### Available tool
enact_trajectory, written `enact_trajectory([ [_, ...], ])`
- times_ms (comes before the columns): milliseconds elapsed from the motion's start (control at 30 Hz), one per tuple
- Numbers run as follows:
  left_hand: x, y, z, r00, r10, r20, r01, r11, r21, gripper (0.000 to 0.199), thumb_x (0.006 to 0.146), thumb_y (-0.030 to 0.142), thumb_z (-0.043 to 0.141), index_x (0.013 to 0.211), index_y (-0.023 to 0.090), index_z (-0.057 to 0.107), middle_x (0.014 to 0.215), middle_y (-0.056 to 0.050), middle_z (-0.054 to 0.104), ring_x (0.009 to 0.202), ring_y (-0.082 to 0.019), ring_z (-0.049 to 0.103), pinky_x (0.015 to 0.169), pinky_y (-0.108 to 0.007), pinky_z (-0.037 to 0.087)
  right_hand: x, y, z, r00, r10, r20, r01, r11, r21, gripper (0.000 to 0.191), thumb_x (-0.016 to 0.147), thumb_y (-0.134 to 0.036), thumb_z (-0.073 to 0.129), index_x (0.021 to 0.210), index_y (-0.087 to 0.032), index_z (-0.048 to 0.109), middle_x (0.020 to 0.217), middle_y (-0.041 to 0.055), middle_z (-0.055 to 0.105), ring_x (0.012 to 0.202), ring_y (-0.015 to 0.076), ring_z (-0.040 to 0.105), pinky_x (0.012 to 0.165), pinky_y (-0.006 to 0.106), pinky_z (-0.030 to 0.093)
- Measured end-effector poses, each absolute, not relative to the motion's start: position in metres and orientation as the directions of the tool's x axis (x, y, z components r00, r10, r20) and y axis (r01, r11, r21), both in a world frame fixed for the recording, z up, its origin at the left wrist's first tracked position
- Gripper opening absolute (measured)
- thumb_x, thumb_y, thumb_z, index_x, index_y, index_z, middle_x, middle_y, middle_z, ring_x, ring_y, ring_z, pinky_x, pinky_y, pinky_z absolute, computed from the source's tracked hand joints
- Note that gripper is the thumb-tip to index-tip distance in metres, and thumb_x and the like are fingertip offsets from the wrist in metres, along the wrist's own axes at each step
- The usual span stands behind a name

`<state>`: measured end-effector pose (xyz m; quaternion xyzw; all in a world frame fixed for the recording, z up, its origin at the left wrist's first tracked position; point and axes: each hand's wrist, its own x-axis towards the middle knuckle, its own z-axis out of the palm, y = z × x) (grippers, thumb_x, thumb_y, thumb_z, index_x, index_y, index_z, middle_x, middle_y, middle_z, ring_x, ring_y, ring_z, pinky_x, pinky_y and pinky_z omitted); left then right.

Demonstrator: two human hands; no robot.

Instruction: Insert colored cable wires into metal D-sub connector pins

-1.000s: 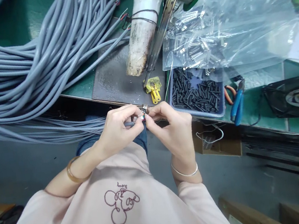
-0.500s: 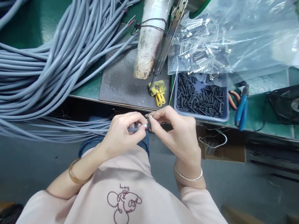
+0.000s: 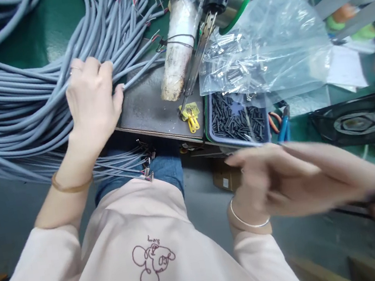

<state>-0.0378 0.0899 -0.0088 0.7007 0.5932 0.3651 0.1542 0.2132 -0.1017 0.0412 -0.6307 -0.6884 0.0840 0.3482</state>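
Observation:
My left hand (image 3: 92,95) lies over the large bundle of grey cables (image 3: 36,87), fingers curled down, with a cable passing between thumb and index finger. Much of what it grips is hidden under the palm. My right hand (image 3: 293,174) is off to the right, below the blue tray of small black sleeves (image 3: 237,122). It is blurred, with its fingers stretched out and nothing visible in them. Thinner grey cables with metal ends (image 3: 148,171) hang across my lap, beneath the table's front edge.
A hot-air tool nozzle (image 3: 197,60) and a white wrapped tube (image 3: 175,54) point down over the grey board (image 3: 149,113). Yellow terminals (image 3: 192,119) lie near its edge. Behind the tray is a plastic bag of metal parts (image 3: 265,50); pliers (image 3: 285,124) and a fan (image 3: 359,121) lie right.
My hands have parted. The left moved up and left onto the cable bundle; the right swung right and opened. The cable piece held between them now lies out of both hands. The view shifted slightly.

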Motion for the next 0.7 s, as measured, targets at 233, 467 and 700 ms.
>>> enact_trajectory([
  [233,-0.061,0.084,-0.039,0.071,0.928,0.366,0.563,-0.340,0.753,0.015,0.077,0.035,0.078,0.077,0.027,0.066,0.077,-0.003,0.057,0.087,-0.025,0.056,0.088,-0.038,0.043,0.227,-0.062,0.037,-0.072,0.940,0.334,0.950,0.167,-0.265,0.012,0.098,-0.033,0.061,0.088,-0.027,0.061,0.073,-0.0021,0.074,0.060,0.0163,0.069,0.057,0.029,0.047],
  [467,-0.063,0.067,-0.030,-0.247,0.883,0.399,0.343,-0.306,0.888,0.020,0.085,0.026,0.076,0.089,0.021,0.058,0.076,0.005,0.061,0.065,-0.010,0.051,0.063,-0.030,0.040,0.300,0.001,0.005,0.166,0.896,0.411,0.977,-0.094,-0.190,0.013,0.086,-0.029,0.066,0.077,-0.026,0.057,0.065,0.0015,0.062,0.066,0.0218,0.061,0.068,0.035,0.046],
  [700,-0.058,0.063,0.002,-0.399,0.809,0.432,-0.068,-0.496,0.866,0.042,0.079,0.033,0.081,0.088,0.023,0.041,0.069,0.012,0.050,0.046,-0.001,0.041,0.042,-0.024,0.027,0.300,0.050,0.001,0.079,0.923,0.378,0.918,0.080,-0.388,0.010,0.084,-0.028,0.067,0.078,-0.026,0.060,0.080,0.0010,0.072,0.071,0.0183,0.063,0.072,0.035,0.053],
])
